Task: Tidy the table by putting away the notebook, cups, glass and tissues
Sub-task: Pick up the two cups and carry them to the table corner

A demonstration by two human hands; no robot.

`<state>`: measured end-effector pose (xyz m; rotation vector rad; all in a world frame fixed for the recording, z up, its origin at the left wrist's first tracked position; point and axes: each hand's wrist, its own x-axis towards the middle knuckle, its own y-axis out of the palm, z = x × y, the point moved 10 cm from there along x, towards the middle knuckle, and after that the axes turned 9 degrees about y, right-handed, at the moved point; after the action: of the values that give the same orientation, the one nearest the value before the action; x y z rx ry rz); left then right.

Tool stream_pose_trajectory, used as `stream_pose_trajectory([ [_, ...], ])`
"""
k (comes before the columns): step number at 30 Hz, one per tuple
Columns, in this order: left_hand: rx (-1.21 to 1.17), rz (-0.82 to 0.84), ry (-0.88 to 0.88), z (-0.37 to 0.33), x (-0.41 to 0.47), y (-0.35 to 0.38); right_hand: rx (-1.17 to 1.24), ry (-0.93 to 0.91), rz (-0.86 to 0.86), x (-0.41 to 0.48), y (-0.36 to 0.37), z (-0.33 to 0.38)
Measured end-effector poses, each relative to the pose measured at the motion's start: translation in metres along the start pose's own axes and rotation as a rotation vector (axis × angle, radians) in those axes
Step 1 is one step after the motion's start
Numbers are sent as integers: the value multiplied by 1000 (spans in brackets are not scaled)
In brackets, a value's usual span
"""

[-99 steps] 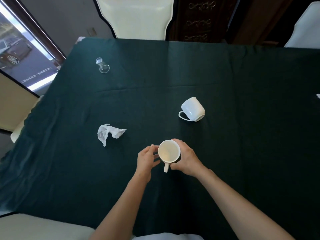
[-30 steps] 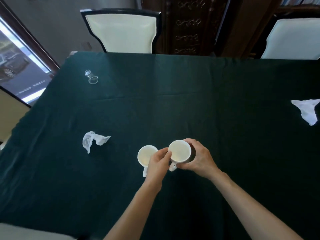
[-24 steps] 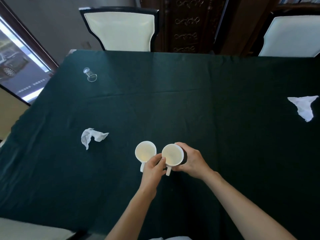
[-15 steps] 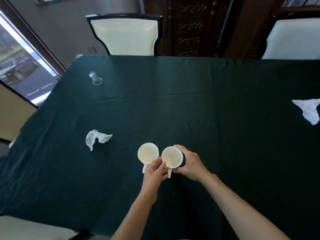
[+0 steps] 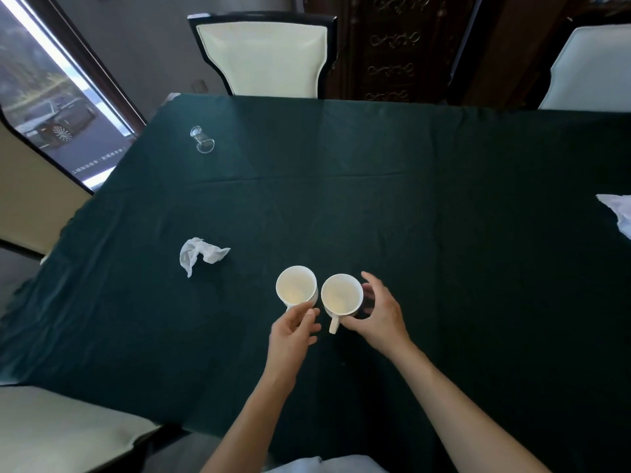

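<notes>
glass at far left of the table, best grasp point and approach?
The glass lies on its side, mouth toward the person, base toward the far edge. Probably best: come from above and pinch across the body's middle, fingers on its left and right flanks; the rim looks thin and could roll.

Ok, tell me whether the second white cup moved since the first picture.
Yes. The left cup came toward the person, now upright beside the right cup, nearer the crumpled tissue.

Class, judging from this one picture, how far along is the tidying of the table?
Done: both white cups stand upright side by side. In hand: the left hand and right hand sit open beside them. Left: the tipped glass, the crumpled tissue and another tissue at the right edge. No notebook is visible.
</notes>
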<state>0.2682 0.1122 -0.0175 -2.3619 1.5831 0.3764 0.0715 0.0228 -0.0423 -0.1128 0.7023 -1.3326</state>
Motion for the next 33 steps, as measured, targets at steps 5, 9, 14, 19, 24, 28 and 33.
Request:
stream_pose_trajectory([
  [5, 52, -171, 64, 4, 1, -48, 257, 129, -133, -37, -3, -16],
  [9, 153, -140, 47, 12, 14, -66, 350, 242, -124, -52, 17, -22],
  [14, 181, 22, -37, 30, 30, -56, 364, 310, -135, -56, 41, -22],
  [19, 123, 175, -75, 38, 39, -40, 408, 379, -197, -60, 53, -30],
  [24, 81, 244, -100, 49, 51, -33, 463, 419, -247, -59, 63, -32],
  [28, 56, 274, -101, 55, 61, -34, 573, 440, -212, -54, 80, -28],
  [33, 65, 274, -44, 45, 66, -34, 701, 455, -242, -55, 89, -22],
])
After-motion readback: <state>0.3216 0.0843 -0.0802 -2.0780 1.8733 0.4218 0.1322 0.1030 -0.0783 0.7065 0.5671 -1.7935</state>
